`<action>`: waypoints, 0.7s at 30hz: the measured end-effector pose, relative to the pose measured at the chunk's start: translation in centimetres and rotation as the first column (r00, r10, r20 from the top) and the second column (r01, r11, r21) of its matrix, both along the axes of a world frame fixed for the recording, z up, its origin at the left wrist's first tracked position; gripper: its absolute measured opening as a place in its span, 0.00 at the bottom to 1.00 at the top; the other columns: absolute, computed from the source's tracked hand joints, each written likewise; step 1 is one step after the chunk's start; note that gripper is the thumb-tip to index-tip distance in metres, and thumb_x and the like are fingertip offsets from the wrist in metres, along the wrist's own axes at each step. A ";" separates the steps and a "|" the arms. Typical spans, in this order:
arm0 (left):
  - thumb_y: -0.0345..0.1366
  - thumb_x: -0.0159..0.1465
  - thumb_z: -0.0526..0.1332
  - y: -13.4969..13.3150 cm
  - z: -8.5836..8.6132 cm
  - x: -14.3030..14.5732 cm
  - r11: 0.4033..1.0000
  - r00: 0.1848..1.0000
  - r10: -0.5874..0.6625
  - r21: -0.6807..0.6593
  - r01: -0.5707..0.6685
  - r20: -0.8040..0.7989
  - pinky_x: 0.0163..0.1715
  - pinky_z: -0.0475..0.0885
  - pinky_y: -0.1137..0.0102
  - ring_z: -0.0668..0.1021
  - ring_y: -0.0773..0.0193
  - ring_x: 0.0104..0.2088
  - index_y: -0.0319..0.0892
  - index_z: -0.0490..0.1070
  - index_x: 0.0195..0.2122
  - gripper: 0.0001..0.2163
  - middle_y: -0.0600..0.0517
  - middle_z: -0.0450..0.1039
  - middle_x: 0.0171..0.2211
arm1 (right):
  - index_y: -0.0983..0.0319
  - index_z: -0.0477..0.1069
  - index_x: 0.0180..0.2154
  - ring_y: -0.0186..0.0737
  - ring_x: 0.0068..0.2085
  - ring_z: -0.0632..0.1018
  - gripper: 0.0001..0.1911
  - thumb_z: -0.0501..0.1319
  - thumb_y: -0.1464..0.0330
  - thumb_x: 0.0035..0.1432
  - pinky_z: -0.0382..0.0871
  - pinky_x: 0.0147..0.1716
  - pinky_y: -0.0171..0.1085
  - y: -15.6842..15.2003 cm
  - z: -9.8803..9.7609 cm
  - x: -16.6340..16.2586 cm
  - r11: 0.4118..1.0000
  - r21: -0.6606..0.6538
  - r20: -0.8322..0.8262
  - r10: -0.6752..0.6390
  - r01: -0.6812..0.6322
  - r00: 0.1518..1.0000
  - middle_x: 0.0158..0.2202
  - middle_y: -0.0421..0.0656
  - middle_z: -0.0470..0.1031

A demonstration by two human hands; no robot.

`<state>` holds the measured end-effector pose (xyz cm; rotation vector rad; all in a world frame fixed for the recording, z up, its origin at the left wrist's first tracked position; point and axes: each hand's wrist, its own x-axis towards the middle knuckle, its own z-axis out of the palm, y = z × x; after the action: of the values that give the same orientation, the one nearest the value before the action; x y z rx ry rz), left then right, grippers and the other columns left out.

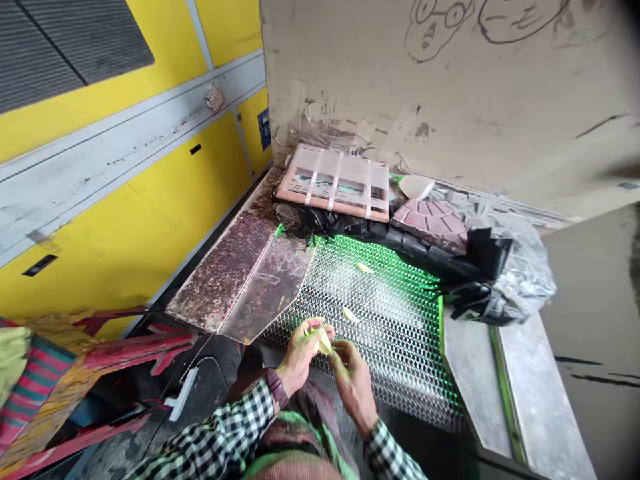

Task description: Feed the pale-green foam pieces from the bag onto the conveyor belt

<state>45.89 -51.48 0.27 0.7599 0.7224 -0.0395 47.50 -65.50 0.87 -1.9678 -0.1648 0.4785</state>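
Note:
My left hand is closed around a small pale yellow-white piece, held just above the near edge of a honeycomb metal bed lit green. My right hand sits right beside it, fingers curled and pinched toward the same piece. Two more pale pieces lie on the mesh: one close ahead of my hands, another farther back. Both my sleeves are black-and-white check.
A taped wooden frame and a dark red patterned slab rest on black plastic at the back of the bed. Clear scratched sheets lie to the left, grey panels to the right. A yellow machine wall stands left; red cut shapes lie below it.

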 end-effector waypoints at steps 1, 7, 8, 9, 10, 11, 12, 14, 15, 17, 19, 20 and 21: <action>0.36 0.60 0.69 -0.1 0.1 0.2 1.000 1.000 0.012 -0.007 -0.012 0.013 0.47 0.76 0.62 0.82 0.52 0.48 0.38 0.68 0.52 0.20 0.36 0.78 0.50 | 0.59 0.73 0.43 0.43 0.38 0.78 0.18 0.60 0.52 0.65 0.73 0.37 0.39 0.5 -0.2 -0.4 0.995 0.088 -0.100 -0.042 0.051 0.994 0.39 0.45 0.79; 0.33 0.61 0.68 0.3 -0.3 0.9 0.999 0.999 0.031 0.028 -0.031 -0.020 0.48 0.76 0.61 0.83 0.53 0.46 0.36 0.67 0.52 0.19 0.34 0.78 0.50 | 0.60 0.70 0.35 0.38 0.26 0.75 0.25 0.69 0.46 0.52 0.70 0.25 0.35 0.6 -2.3 0.6 0.916 0.202 -0.412 -0.242 0.347 0.878 0.27 0.39 0.75; 0.33 0.62 0.68 0.4 -0.6 0.9 0.999 0.998 0.042 0.035 -0.041 -0.043 0.49 0.76 0.61 0.83 0.53 0.46 0.36 0.67 0.52 0.19 0.34 0.78 0.50 | 0.60 0.69 0.35 0.37 0.24 0.74 0.26 0.69 0.45 0.51 0.68 0.22 0.35 0.1 -2.4 1.1 0.921 0.174 -0.435 -0.245 0.348 0.866 0.25 0.39 0.75; 0.33 0.62 0.68 0.6 -0.8 0.8 0.998 0.996 0.052 0.040 -0.050 -0.066 0.49 0.76 0.60 0.83 0.53 0.46 0.36 0.67 0.52 0.19 0.34 0.78 0.50 | 0.60 0.69 0.35 0.37 0.22 0.73 0.28 0.69 0.43 0.50 0.66 0.20 0.34 -0.4 -2.3 1.7 0.931 0.136 -0.450 -0.246 0.338 0.858 0.24 0.38 0.74; 0.34 0.63 0.68 0.7 -0.9 0.7 0.998 0.995 0.058 0.045 -0.054 -0.085 0.49 0.75 0.60 0.83 0.53 0.46 0.37 0.67 0.52 0.18 0.34 0.78 0.51 | 0.60 0.70 0.37 0.37 0.20 0.72 0.29 0.69 0.43 0.49 0.64 0.18 0.33 -0.9 -2.1 2.2 0.943 0.092 -0.452 -0.246 0.319 0.857 0.23 0.38 0.74; 0.34 0.63 0.68 0.7 -1.0 0.7 0.997 0.993 0.061 0.051 -0.056 -0.099 0.49 0.75 0.60 0.83 0.53 0.46 0.37 0.67 0.52 0.18 0.34 0.78 0.51 | 0.60 0.70 0.40 0.37 0.19 0.72 0.30 0.68 0.42 0.49 0.62 0.17 0.33 -1.2 -1.8 2.6 0.954 0.046 -0.433 -0.247 0.295 0.867 0.22 0.38 0.75; 0.34 0.63 0.67 0.8 -0.9 0.6 0.997 0.993 0.063 0.053 -0.057 -0.104 0.49 0.75 0.60 0.83 0.53 0.46 0.37 0.67 0.51 0.17 0.34 0.78 0.51 | 0.60 0.71 0.43 0.37 0.19 0.71 0.31 0.67 0.42 0.51 0.61 0.16 0.33 -1.5 -1.4 2.8 0.963 0.006 -0.391 -0.247 0.271 0.887 0.22 0.38 0.75; 0.34 0.64 0.67 0.6 -0.4 0.6 0.997 0.994 0.063 0.048 -0.059 -0.094 0.49 0.75 0.60 0.83 0.53 0.46 0.37 0.68 0.51 0.16 0.34 0.78 0.50 | 0.60 0.71 0.49 0.37 0.19 0.72 0.30 0.64 0.44 0.56 0.63 0.17 0.34 -1.4 -0.4 2.7 0.977 -0.025 -0.295 -0.212 0.214 0.932 0.24 0.38 0.76; 0.33 0.64 0.66 0.5 -0.1 0.7 0.997 0.994 0.064 0.045 -0.061 -0.085 0.49 0.75 0.60 0.83 0.53 0.46 0.36 0.68 0.50 0.16 0.34 0.78 0.50 | 0.60 0.71 0.49 0.37 0.20 0.72 0.28 0.62 0.45 0.59 0.64 0.18 0.34 -1.0 0.0 2.4 0.985 -0.014 -0.270 -0.169 0.172 0.948 0.25 0.38 0.76; 0.32 0.63 0.66 0.1 0.5 0.8 0.997 0.997 0.062 0.042 -0.059 -0.056 0.49 0.75 0.60 0.83 0.52 0.47 0.36 0.69 0.50 0.15 0.34 0.79 0.49 | 0.60 0.72 0.45 0.36 0.22 0.72 0.24 0.61 0.47 0.62 0.65 0.20 0.34 0.0 0.7 1.6 0.996 0.042 -0.266 -0.069 0.083 0.962 0.28 0.40 0.76; 0.33 0.63 0.67 -0.2 0.8 0.9 0.998 0.998 0.051 0.037 -0.050 -0.024 0.50 0.75 0.60 0.82 0.52 0.48 0.36 0.70 0.49 0.15 0.35 0.79 0.48 | 0.60 0.72 0.40 0.37 0.24 0.73 0.21 0.61 0.48 0.63 0.66 0.22 0.35 0.8 0.7 0.8 0.996 0.072 -0.255 -0.025 0.045 0.967 0.30 0.41 0.76; 0.33 0.63 0.67 -0.2 0.9 1.0 0.998 0.999 0.049 0.031 -0.049 -0.017 0.51 0.75 0.60 0.82 0.52 0.48 0.36 0.70 0.49 0.14 0.35 0.79 0.48 | 0.59 0.71 0.39 0.38 0.25 0.74 0.20 0.60 0.48 0.63 0.67 0.24 0.35 1.0 0.5 0.6 0.997 0.057 -0.216 -0.039 0.052 0.976 0.30 0.41 0.76; 0.34 0.64 0.67 -0.2 0.8 1.0 0.998 0.999 0.051 0.024 -0.051 -0.017 0.52 0.75 0.59 0.82 0.52 0.49 0.37 0.70 0.49 0.14 0.35 0.79 0.49 | 0.59 0.70 0.38 0.38 0.26 0.74 0.20 0.59 0.49 0.64 0.67 0.25 0.36 1.0 0.1 0.6 0.997 0.014 -0.150 -0.072 0.075 0.986 0.30 0.41 0.75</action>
<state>46.86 -51.68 1.07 0.7637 0.7596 0.0085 48.10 -64.50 0.98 -1.9030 -0.0019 0.5719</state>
